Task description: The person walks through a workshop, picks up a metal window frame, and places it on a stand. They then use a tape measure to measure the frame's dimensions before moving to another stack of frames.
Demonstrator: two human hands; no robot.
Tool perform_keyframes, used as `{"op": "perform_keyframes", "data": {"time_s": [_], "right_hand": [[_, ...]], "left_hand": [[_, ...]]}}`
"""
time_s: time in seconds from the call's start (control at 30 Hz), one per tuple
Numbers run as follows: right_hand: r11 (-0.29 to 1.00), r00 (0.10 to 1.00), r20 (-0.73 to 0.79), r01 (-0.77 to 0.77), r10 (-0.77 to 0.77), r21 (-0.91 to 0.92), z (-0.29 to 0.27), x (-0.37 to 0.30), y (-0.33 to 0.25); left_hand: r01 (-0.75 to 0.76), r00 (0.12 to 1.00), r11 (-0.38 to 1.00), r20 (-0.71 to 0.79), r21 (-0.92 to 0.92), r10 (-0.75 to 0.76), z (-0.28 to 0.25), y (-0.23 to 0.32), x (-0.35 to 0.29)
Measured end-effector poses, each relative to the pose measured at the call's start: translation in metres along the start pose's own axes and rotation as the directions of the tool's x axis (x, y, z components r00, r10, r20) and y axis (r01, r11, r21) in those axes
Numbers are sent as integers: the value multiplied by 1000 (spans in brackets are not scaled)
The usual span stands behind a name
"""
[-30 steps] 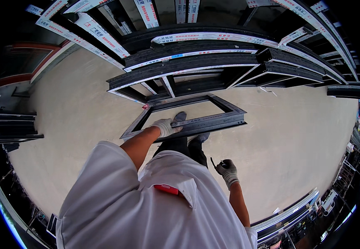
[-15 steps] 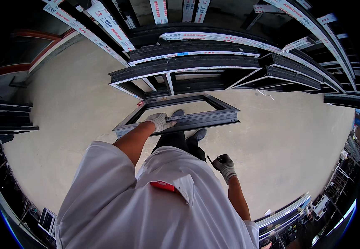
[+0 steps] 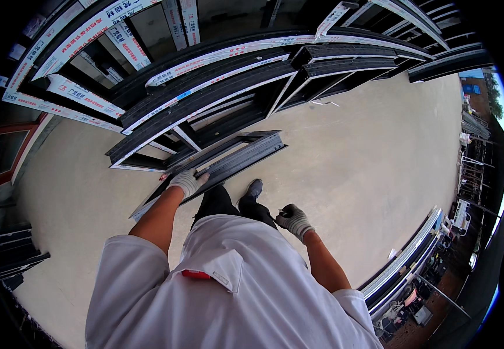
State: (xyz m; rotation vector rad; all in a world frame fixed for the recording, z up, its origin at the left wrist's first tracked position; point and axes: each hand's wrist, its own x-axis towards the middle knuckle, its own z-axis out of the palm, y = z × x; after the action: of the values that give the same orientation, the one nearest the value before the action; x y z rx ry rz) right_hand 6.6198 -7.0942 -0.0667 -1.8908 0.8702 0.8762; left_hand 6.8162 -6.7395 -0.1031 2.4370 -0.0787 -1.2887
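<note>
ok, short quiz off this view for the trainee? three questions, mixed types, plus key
1. Which hand grips the small frame?
2. True or false: the right hand is ungloved.
3. The item showing at the shirt pocket is:
a) blue
b) red
c) green

Key:
1. The left hand.
2. False, it is gloved.
3. b
</note>
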Motion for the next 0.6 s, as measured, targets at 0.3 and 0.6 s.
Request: {"op": "perform_keyframes", "data": {"time_s": [0.3,0.6], "right_hand": [[994,992,-72,-107,106,-7,-14,-14,32],[992,987,-110,-112,119,66,-4,-10,62]], "left_hand": [[-26,999,999,37,-44,27,41,-38,54],[27,995,998,97,-57,-21,69,-25,31]]}}
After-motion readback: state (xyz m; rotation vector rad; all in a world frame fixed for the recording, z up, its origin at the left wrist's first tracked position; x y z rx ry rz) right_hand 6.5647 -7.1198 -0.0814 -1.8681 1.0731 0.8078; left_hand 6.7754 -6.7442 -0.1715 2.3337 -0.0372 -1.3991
